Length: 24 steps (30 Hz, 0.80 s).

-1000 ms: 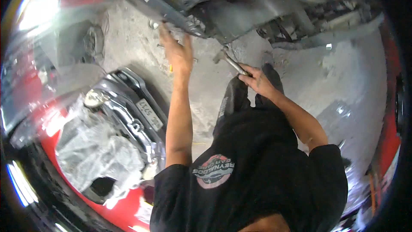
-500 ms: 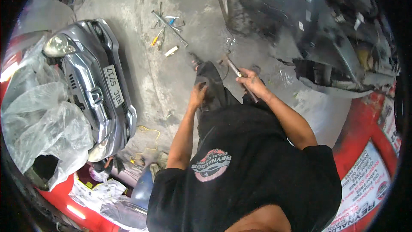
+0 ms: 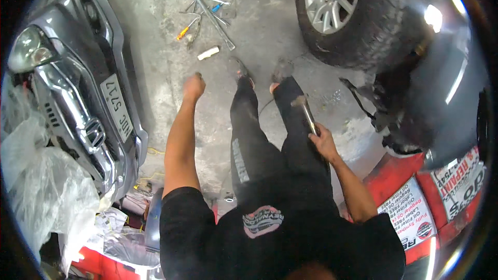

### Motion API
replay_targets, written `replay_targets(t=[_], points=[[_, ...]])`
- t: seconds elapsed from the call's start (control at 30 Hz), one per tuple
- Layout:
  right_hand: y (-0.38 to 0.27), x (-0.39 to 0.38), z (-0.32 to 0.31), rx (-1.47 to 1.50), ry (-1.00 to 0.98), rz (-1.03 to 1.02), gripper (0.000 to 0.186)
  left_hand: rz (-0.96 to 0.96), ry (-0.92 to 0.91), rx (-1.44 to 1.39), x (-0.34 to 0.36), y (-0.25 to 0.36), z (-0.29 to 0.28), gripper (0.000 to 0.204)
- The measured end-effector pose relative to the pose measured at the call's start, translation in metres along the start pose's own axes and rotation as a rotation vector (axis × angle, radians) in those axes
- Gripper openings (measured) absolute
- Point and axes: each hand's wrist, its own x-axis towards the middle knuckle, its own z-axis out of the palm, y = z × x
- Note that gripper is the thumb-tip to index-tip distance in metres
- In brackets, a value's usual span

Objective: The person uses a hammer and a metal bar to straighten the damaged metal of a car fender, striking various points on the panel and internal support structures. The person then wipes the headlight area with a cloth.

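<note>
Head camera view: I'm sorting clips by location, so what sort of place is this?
Most likely a car repair workshop. A detached grey bumper lies on the concrete floor, hand tools are scattered near a car wheel, and the right hand holds a metal tool.

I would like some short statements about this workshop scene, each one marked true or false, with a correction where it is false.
1. The right hand holds a metal tool. True.
2. The left hand grips a screwdriver. False: it is closed in a fist and nothing shows in it.
3. A detached grey bumper lies on the floor to the person's left. True.
4. The loose tools lie on top of the bumper. False: they lie on the concrete floor, apart from it.
5. A car wheel stands to the front right of the person. True.
</note>
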Motion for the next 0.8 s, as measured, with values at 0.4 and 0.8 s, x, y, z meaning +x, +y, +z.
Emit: replay_targets(t=[0.4, 0.8], points=[[0.055, 0.132, 0.036, 0.087, -0.072, 0.330, 0.060, 0.190, 0.084, 0.200, 0.349, 0.030, 0.128, 0.052], [0.100, 0.124, 0.022, -0.008, 0.031, 0.418, 0.043, 0.238, 0.619, -0.310, 0.507, -0.011, 0.200, 0.093]])
